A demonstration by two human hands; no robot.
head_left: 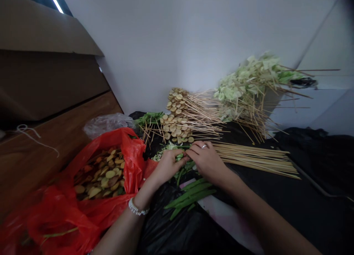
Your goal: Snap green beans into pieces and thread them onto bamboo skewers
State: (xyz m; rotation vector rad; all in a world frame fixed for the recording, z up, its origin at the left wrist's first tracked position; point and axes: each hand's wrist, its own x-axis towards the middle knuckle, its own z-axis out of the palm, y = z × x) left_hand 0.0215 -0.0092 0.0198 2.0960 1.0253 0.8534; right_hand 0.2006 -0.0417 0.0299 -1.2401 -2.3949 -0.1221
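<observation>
My left hand point(167, 166), a beaded bracelet at its wrist, is closed with thumb and fingers pinched around a piece of green vegetable point(179, 156). Fingertip to fingertip with it, my right hand point(207, 162) wears a ring and has its fingers curled down; what they grip is hidden. Leafy green scraps point(182, 171) lie just below both hands. Closer to me, long green pods point(190, 196) rest on black plastic and a pale pink-and-white sheet. Bare wooden skewers point(257, 160) lie in a bundle to the right of my right hand.
Skewered potato slices point(177, 126) are stacked behind my hands, beside skewered greens point(151, 118). Skewered cabbage leaves point(246, 81) are heaped against the wall at back right. At left, a red plastic bag point(132, 159) holds loose slices point(109, 174). A clear bag point(107, 124) lies behind it.
</observation>
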